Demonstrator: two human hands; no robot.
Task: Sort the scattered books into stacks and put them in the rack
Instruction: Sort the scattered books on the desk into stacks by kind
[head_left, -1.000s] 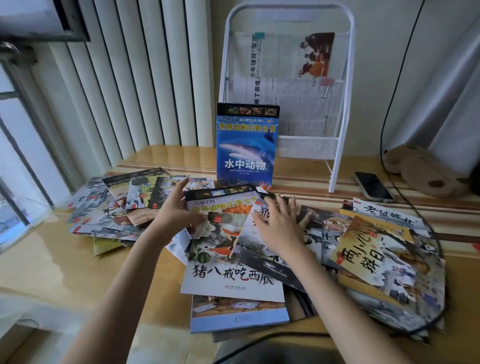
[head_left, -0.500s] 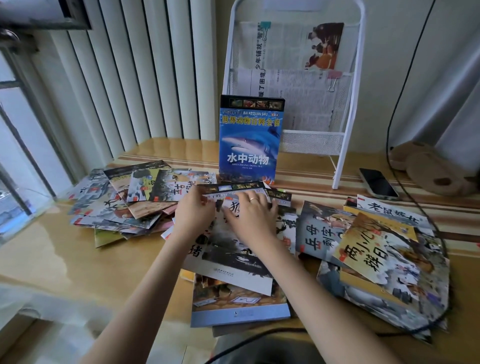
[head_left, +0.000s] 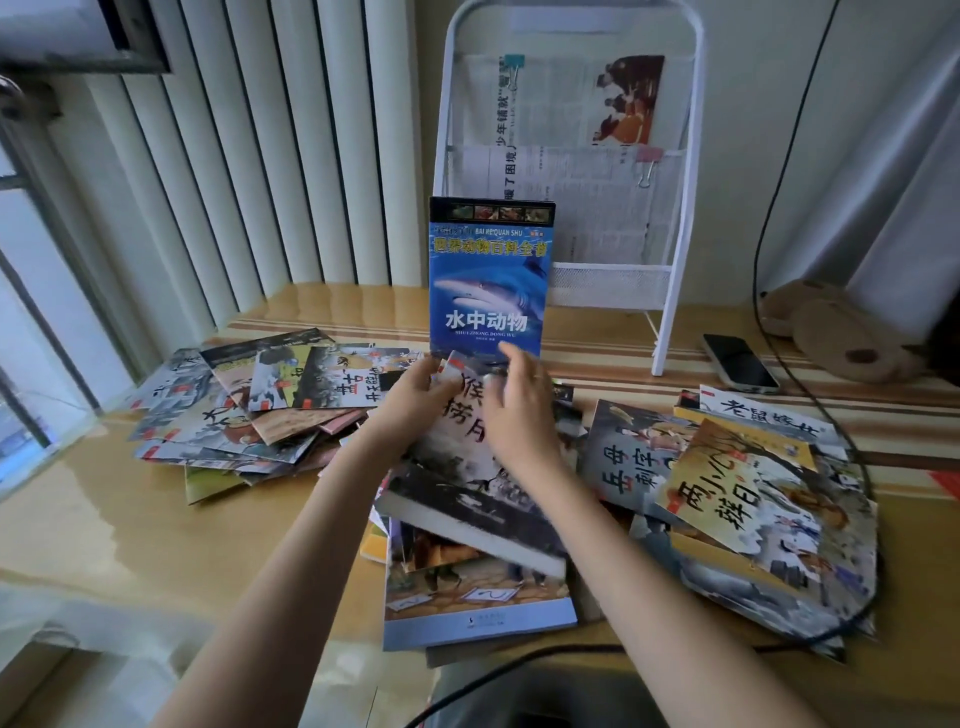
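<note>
Picture books lie scattered on a wooden table (head_left: 130, 519). My left hand (head_left: 413, 402) and my right hand (head_left: 522, 410) grip the far edge of a small stack of books (head_left: 467, 493) in the middle, and its far end is lifted and tilted. A blue shark book (head_left: 488, 275) stands upright just behind my hands, in front of the white wire rack (head_left: 675, 208). The rack holds clipped newspapers. A fan of books (head_left: 234, 410) lies to the left. Another pile (head_left: 743, 493) lies to the right.
A black phone (head_left: 740, 361) lies right of the rack, and round wooden objects (head_left: 831, 338) sit further right. A black cable (head_left: 769, 260) hangs down the wall and loops around the right pile. White vertical blinds and a window stand at the left.
Both hands drew together from lying flat on the middle books to their far edge. They gathered several into a stack and tipped its far end up.
</note>
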